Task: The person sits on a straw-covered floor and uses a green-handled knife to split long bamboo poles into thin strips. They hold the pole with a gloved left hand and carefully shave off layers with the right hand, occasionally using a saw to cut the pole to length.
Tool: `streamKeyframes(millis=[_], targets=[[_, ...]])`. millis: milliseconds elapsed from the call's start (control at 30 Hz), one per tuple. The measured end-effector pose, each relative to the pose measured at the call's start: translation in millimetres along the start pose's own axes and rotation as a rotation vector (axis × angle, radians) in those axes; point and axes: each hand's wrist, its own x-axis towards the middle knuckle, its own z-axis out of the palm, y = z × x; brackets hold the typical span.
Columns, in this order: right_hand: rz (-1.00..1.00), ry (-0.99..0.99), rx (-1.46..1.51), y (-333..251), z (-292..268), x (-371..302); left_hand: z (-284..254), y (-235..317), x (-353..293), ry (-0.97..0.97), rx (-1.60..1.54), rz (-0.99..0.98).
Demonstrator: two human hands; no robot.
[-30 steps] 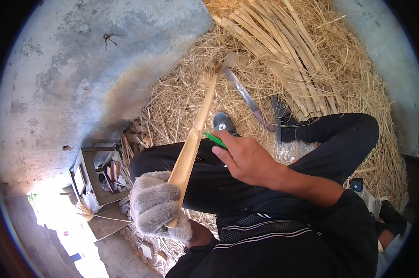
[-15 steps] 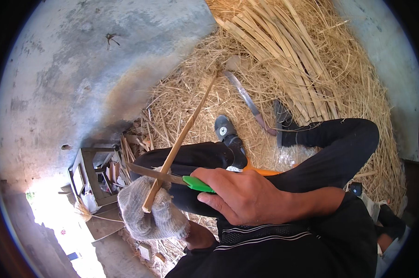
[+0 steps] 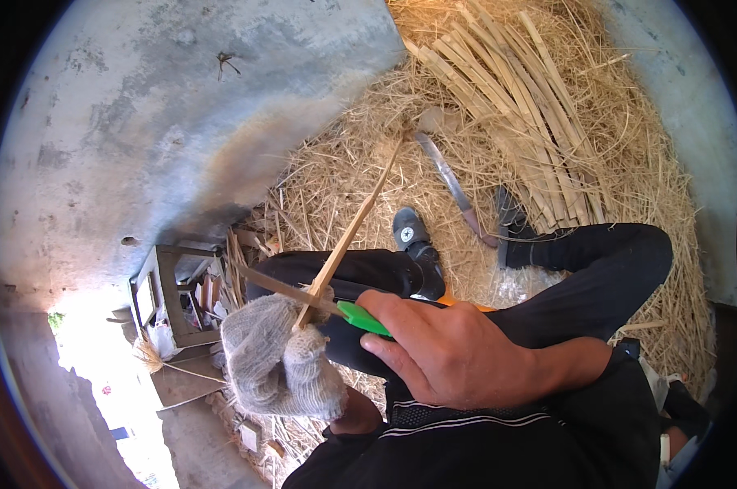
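My left hand, in a grey knitted glove, is closed around a long, thin bamboo strip. The strip slants away from me toward the straw, and its near end rests at the gloved fingers. My bare right hand grips a knife by its green handle. Its narrow, dull blade points left and lies across the strip close to that near end. Where the gloved fingertips press against the strip is partly hidden.
Loose straw covers the floor. A pile of split strips lies at the far right. A larger knife rests beyond my shoe. A wooden frame with scraps stands left, beside a stained wall.
Less of the strip's near end sticks out past the blade, and the gloved hand has turned somewhat. The whole view has shifted slightly.
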Motion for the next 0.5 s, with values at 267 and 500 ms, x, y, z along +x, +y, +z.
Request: streamKeyframes(millis=[267, 500], targets=[[-0.029, 0.063, -0.114, 0, -4, 5, 17, 13, 4, 0.081, -0.079, -0.122], [0.135, -0.028, -0.040, 3, -18, 5, 21, 22, 8, 0.008, -0.166, -0.204]])
